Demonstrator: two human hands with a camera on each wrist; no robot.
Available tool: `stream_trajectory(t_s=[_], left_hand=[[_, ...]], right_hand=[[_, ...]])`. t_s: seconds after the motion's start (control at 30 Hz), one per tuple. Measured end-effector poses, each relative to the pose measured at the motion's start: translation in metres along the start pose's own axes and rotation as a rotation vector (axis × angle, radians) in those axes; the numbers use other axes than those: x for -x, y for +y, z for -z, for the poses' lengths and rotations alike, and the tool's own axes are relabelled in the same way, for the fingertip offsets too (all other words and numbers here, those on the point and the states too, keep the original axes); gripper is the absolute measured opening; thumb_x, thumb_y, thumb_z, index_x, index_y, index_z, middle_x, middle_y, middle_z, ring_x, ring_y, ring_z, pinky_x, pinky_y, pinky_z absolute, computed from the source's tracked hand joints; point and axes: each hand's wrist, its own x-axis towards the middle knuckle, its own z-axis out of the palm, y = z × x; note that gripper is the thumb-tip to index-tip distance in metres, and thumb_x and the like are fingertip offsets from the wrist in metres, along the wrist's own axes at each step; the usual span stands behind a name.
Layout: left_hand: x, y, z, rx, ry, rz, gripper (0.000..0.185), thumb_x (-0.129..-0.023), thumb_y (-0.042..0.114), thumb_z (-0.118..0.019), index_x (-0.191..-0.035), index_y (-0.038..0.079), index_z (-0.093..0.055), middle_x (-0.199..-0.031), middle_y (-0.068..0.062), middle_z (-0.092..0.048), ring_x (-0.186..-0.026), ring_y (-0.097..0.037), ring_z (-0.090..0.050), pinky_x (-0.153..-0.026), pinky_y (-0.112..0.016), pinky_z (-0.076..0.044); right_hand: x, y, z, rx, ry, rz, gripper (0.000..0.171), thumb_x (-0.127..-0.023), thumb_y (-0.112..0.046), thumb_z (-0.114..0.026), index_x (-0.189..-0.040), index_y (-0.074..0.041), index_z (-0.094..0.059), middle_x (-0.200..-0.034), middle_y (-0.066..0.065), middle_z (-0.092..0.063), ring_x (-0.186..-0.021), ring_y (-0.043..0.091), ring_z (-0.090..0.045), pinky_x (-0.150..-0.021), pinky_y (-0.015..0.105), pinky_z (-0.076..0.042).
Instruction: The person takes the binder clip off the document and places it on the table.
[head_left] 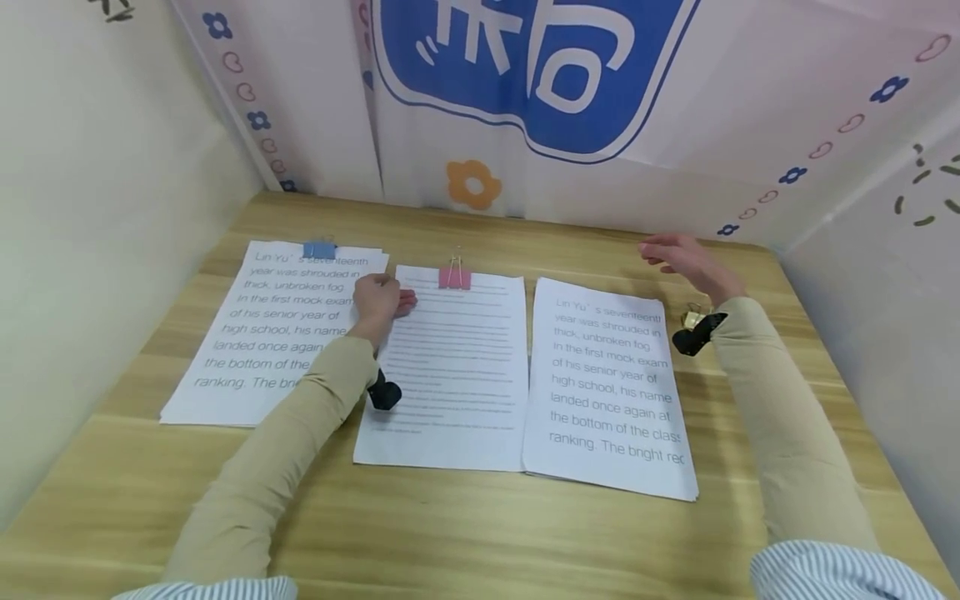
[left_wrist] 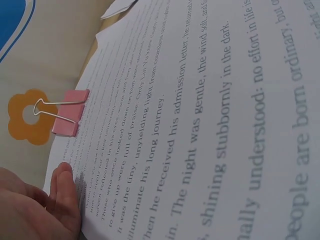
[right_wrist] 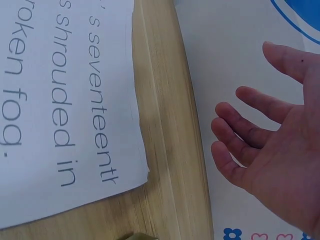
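Printed paper stacks lie side by side on a wooden surface (head_left: 480, 517). The middle stack (head_left: 450, 367), covered in small type, is bound at its top edge by a pink binder clip (head_left: 454, 277). The left hand (head_left: 378, 302) rests flat on the upper left corner of this stack, fingers straight and together, its grip holding nothing. In the left wrist view some lines can be read: "The night was gentle, the wind soft" and "shining stubbornly in the dark."

The left stack (head_left: 262, 333) carries a blue binder clip (head_left: 319, 249) at its top. The right stack (head_left: 611, 387) has no clip. Both show large type beginning "Lin Yu's seventeenth year was shrouded in thick, unbroken fog."

The right hand (head_left: 682, 260) hovers above the far right part of the surface, well apart from the papers, fingers spread and relaxed, its grip wide and empty. A gold binder clip (head_left: 693, 317) lies near that wrist.

Behind hangs a white cloth backdrop (head_left: 675, 108) with large white characters on blue.
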Motion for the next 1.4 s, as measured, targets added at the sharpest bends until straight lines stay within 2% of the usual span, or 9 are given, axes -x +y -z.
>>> stream_trajectory(t_s=[0.1, 0.23, 0.47, 0.73, 1.1, 1.23, 1.4], left_hand=[[0.001, -0.001, 0.0, -0.014, -0.031, 0.008, 0.046, -0.099, 0.015, -0.036, -0.141, -0.003, -0.034, -0.108, -0.02, -0.067, -0.061, -0.004, -0.065, -0.066, -0.018, -0.06], [0.002, -0.002, 0.0, -0.017, -0.045, 0.029, 0.045, -0.099, 0.015, -0.036, -0.14, -0.004, -0.033, -0.115, -0.022, -0.065, -0.063, -0.005, -0.065, -0.07, -0.019, -0.06], [0.002, -0.005, 0.0, -0.027, -0.042, 0.032, 0.042, -0.099, 0.014, -0.037, -0.138, -0.002, -0.037, -0.114, -0.019, -0.065, -0.073, -0.008, -0.066, -0.074, -0.019, -0.059], [0.006, -0.005, -0.001, -0.03, -0.06, -0.01, 0.047, -0.1, 0.012, -0.036, -0.144, -0.002, -0.029, -0.116, -0.021, -0.064, -0.08, -0.012, -0.066, -0.08, -0.022, -0.059], [0.004, -0.007, -0.004, -0.033, -0.059, -0.003, 0.048, -0.099, 0.013, -0.038, -0.145, 0.002, -0.03, -0.116, -0.018, -0.063, -0.094, -0.018, -0.067, -0.082, -0.022, -0.059], [0.003, -0.008, -0.004, -0.028, -0.048, -0.004, 0.046, -0.098, 0.013, -0.037, -0.143, 0.002, -0.033, -0.115, -0.018, -0.063, -0.092, -0.017, -0.067, -0.081, -0.022, -0.059], [0.004, -0.008, -0.004, 0.011, -0.036, -0.005, 0.043, -0.097, 0.012, -0.036, -0.138, 0.002, -0.04, -0.11, -0.017, -0.064, -0.079, -0.012, -0.066, -0.078, -0.023, -0.06]], right_hand=[[-0.003, -0.003, -0.004, -0.004, 0.001, -0.002, 0.063, -0.1, -0.038, -0.041, -0.144, 0.005, -0.028, -0.143, 0.03, -0.035, -0.132, 0.042, -0.034, -0.113, 0.057, -0.029], [-0.007, -0.005, -0.008, -0.006, -0.004, -0.002, 0.061, -0.1, -0.036, -0.043, -0.143, 0.005, -0.03, -0.142, 0.03, -0.036, -0.131, 0.043, -0.035, -0.113, 0.057, -0.03], [-0.013, -0.012, -0.016, 0.01, -0.022, 0.006, 0.059, -0.1, -0.034, -0.044, -0.143, 0.005, -0.031, -0.142, 0.029, -0.037, -0.131, 0.042, -0.036, -0.113, 0.057, -0.031], [-0.027, -0.029, -0.029, 0.032, -0.052, 0.03, 0.057, -0.1, -0.032, -0.044, -0.143, 0.003, -0.033, -0.141, 0.028, -0.04, -0.131, 0.04, -0.038, -0.113, 0.055, -0.032], [-0.042, -0.048, -0.045, 0.041, -0.082, 0.065, 0.054, -0.099, -0.029, -0.045, -0.142, 0.003, -0.035, -0.141, 0.027, -0.042, -0.13, 0.04, -0.04, -0.112, 0.055, -0.033], [-0.045, -0.053, -0.049, 0.042, -0.09, 0.058, 0.054, -0.099, -0.029, -0.045, -0.142, 0.002, -0.036, -0.141, 0.026, -0.042, -0.13, 0.039, -0.04, -0.112, 0.054, -0.034], [-0.047, -0.058, -0.054, 0.05, -0.098, 0.065, 0.055, -0.099, -0.03, -0.045, -0.142, 0.001, -0.036, -0.141, 0.024, -0.042, -0.129, 0.038, -0.04, -0.112, 0.054, -0.034]])
